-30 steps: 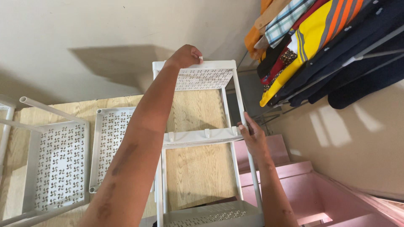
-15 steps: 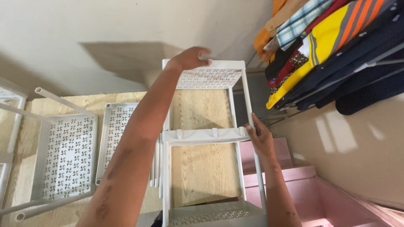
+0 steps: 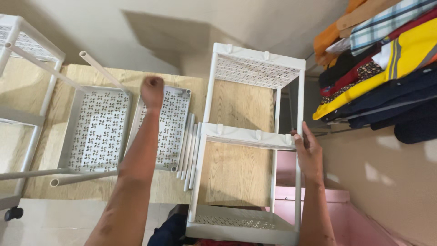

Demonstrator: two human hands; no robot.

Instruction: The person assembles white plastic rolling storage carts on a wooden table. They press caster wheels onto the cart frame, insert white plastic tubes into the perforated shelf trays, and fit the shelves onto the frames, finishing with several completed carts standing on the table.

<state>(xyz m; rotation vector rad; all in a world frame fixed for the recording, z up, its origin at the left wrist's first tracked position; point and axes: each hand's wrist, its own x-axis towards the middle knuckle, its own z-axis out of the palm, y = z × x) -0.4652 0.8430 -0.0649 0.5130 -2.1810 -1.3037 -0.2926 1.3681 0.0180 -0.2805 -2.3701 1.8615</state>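
- Head view, centre of the frame: a white plastic shelf rack (image 3: 249, 141) with three perforated tiers joined by thin white posts.
- Right of centre: the right hand (image 3: 307, 149) grips the rack's right-hand post at the corner of the middle tier, fingers wrapped around it.
- Left of centre: the left hand (image 3: 152, 89) is closed in a fist above a loose shelf panel (image 3: 170, 125); whether it holds anything cannot be told. It is well apart from the rack.
- Just right of the loose panel: a bundle of white tubes (image 3: 189, 148) lies side by side on the wooden board (image 3: 236, 168), between panel and rack.
- Left part of the frame: a second shelf panel (image 3: 95, 132) with long posts attached.
- Upper right: clothes (image 3: 387, 68) hang in a row, among them yellow, plaid, orange and dark pieces.
- Lower right: a pink step (image 3: 346, 218) below the rack.
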